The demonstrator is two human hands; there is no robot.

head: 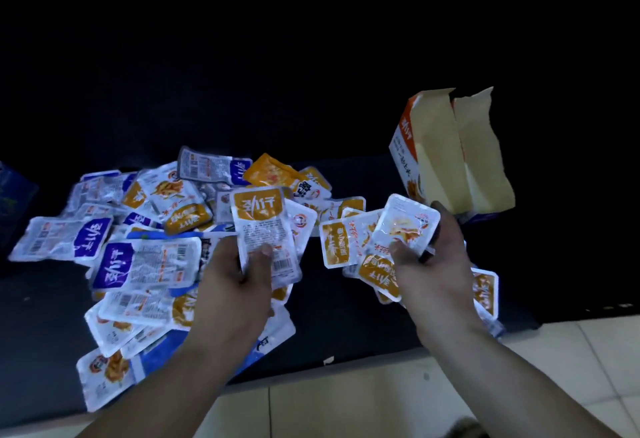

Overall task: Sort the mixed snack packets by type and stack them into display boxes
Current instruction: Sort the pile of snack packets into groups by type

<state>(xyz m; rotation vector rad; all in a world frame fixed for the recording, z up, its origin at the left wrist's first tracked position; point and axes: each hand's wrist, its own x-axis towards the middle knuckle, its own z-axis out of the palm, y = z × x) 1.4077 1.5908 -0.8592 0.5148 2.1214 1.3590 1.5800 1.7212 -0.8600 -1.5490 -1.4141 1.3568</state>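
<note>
Just left of the frame's centre, the left hand [239, 274] pinches an orange packet [261, 226], thumb on its printed back near the bottom edge and the other fingers hidden behind it. The packet stands upright with its orange band at the top. At centre right, the right hand [438, 257] grips a white packet [405, 222] with a food picture on its face, tilted toward the upper right, with the fingers curled round its right edge. The two hands are apart, with a strip of the dark surface [329, 306] showing between them. Behind the right hand, in the upper right, the display box [408, 150] stands with its orange-and-white printed side facing left and its pale cardboard flaps open upward. Its lower part is hidden by the fingers, so I cannot tell whether hand and box touch. The pile of packets [166, 202] spreads over the left and centre of the surface, mixed and overlapping. Orange-banded ones lie toward the middle, a purple packet [114, 266] lies just left of the left hand, and blue-edged ones lie under the left forearm. More orange-banded packets lie beneath and beside the right hand. The tiled floor [346, 403] fills the bottom of the frame.
</note>
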